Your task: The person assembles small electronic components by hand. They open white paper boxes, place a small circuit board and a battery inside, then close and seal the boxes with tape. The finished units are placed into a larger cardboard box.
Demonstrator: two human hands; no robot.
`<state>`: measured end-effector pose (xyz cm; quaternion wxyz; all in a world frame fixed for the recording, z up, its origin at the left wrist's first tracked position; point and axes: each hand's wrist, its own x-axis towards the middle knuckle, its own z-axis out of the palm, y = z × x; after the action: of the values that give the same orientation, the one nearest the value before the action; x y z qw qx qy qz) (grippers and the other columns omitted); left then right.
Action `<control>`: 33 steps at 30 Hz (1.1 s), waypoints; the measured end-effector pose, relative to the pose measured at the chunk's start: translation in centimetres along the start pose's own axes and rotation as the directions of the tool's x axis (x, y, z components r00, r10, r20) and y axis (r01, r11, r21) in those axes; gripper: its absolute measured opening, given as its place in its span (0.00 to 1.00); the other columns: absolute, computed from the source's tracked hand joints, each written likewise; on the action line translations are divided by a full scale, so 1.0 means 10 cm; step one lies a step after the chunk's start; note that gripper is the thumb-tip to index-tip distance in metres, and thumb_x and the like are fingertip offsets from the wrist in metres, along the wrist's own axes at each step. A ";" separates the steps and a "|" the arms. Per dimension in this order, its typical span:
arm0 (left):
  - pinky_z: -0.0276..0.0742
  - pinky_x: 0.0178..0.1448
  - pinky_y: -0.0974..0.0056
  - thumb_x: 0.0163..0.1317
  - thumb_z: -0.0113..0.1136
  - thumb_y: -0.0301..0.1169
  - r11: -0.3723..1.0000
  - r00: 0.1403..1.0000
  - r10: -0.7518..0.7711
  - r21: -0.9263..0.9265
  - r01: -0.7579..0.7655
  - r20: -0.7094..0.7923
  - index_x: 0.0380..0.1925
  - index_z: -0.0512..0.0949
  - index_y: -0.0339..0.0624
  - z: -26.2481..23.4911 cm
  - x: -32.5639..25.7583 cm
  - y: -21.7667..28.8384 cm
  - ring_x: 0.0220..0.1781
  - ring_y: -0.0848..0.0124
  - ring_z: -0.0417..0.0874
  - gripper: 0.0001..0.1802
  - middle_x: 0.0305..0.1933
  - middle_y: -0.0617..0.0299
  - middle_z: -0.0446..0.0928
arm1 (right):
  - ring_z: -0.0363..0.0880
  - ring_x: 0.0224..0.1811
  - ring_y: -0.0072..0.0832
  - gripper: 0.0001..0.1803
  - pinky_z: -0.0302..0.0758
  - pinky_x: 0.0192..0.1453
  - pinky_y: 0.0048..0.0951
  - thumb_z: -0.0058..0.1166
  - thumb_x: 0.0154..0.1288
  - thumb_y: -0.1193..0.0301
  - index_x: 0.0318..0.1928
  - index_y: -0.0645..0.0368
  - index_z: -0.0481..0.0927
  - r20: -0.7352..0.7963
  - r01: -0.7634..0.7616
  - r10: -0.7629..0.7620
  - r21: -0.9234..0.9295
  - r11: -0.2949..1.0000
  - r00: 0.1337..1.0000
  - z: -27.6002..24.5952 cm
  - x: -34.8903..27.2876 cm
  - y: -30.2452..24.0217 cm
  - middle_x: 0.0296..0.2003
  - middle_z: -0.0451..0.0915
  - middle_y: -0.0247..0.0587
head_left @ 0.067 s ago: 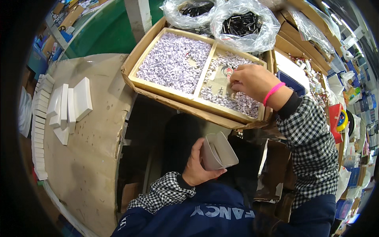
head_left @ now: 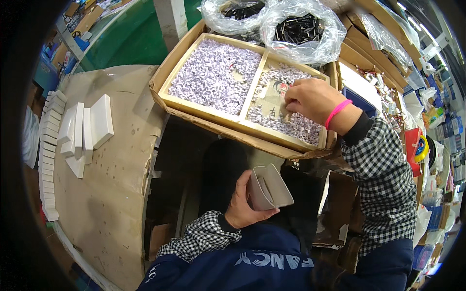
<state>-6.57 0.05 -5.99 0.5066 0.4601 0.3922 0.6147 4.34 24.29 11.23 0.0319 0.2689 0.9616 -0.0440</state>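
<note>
My left hand (head_left: 238, 206) is wrapped round a small open white box (head_left: 280, 186), held low in front of my body. A flap or insert shows inside the box. My right hand (head_left: 313, 99), with a pink band at the wrist, reaches into the right compartment of a wooden tray (head_left: 252, 87). Its fingers are pinched together among tiny white pieces (head_left: 291, 127); whatever lies between the fingertips is hidden. More of these pieces (head_left: 211, 72) fill the left compartment, while bare bottom shows in the right one.
A cardboard box (head_left: 216, 123) surrounds the tray. Behind it are clear plastic bags (head_left: 330, 41) of black parts. On the table (head_left: 116, 194) at left lie several white boxes (head_left: 101, 121), with a row of white boxes (head_left: 47, 165) along its edge. A blue-rimmed tray (head_left: 361, 101) stands at right.
</note>
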 end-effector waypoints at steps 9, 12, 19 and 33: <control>0.70 0.61 0.58 0.35 0.81 0.30 0.991 0.995 0.098 0.093 -0.099 0.020 0.65 0.53 0.43 -0.18 0.03 -0.03 0.58 0.64 0.72 0.57 0.57 0.54 0.65 | 0.78 0.37 0.44 0.10 0.74 0.41 0.40 0.57 0.60 0.67 0.34 0.60 0.75 0.064 -0.016 0.015 0.026 1.000 0.998 -0.10 -0.02 0.00 0.30 0.78 0.46; 0.71 0.61 0.58 0.36 0.81 0.29 0.993 0.995 0.098 0.072 -0.097 -0.011 0.65 0.53 0.42 -0.21 0.02 -0.06 0.58 0.64 0.72 0.57 0.57 0.53 0.66 | 0.80 0.32 0.45 0.09 0.75 0.37 0.39 0.56 0.62 0.68 0.36 0.60 0.73 0.065 -0.067 0.063 0.071 0.995 0.996 -0.20 -0.06 -0.02 0.28 0.80 0.47; 0.69 0.62 0.58 0.38 0.81 0.32 0.992 0.997 0.063 0.112 -0.057 -0.045 0.65 0.52 0.40 -0.29 0.04 -0.11 0.60 0.63 0.71 0.57 0.58 0.52 0.66 | 0.82 0.30 0.40 0.07 0.77 0.37 0.34 0.59 0.59 0.70 0.34 0.60 0.83 -0.051 0.043 -0.039 0.067 0.997 0.998 -0.42 0.15 -0.03 0.27 0.81 0.45; 0.73 0.58 0.60 0.38 0.81 0.39 0.993 0.984 0.039 0.120 -0.018 -0.176 0.62 0.59 0.36 -0.35 0.01 -0.21 0.56 0.62 0.74 0.53 0.55 0.50 0.70 | 0.80 0.36 0.40 0.08 0.78 0.42 0.37 0.53 0.61 0.67 0.33 0.56 0.83 -0.059 0.075 -0.091 -0.237 0.969 0.994 0.04 1.18 -0.15 0.30 0.79 0.42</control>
<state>-9.40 0.42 -8.95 0.4326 0.4379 0.4651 0.6363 -6.50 29.03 9.93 0.0281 0.2240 0.9711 0.0778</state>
